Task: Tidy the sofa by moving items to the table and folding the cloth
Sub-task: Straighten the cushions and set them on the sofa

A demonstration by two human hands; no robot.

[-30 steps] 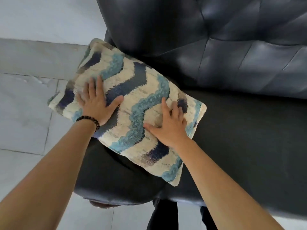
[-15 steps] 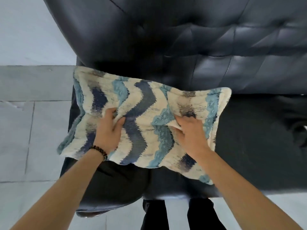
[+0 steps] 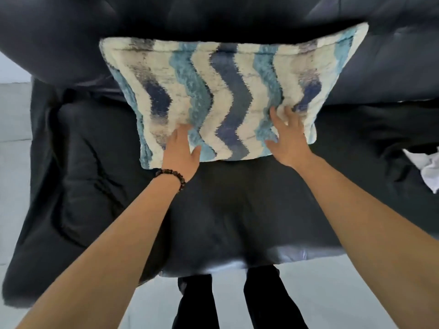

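Zigzag-woven cushion (image 3: pixel 228 96) props against sofa (image 3: pixel 237 210); fingers (image 3: pixel 278 115) seemingly press, tips hidden.

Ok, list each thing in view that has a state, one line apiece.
Cushion: propped against the sofa backrest, lower edge on the seat.
Left hand: open, fingers spread on the cushion's lower left part, no grip.
Right hand: open, fingers pressing the cushion's lower right part, no grip.
White cloth: crumpled, unfolded, on the seat at the right edge.
Sofa: seat bare in front of the cushion.
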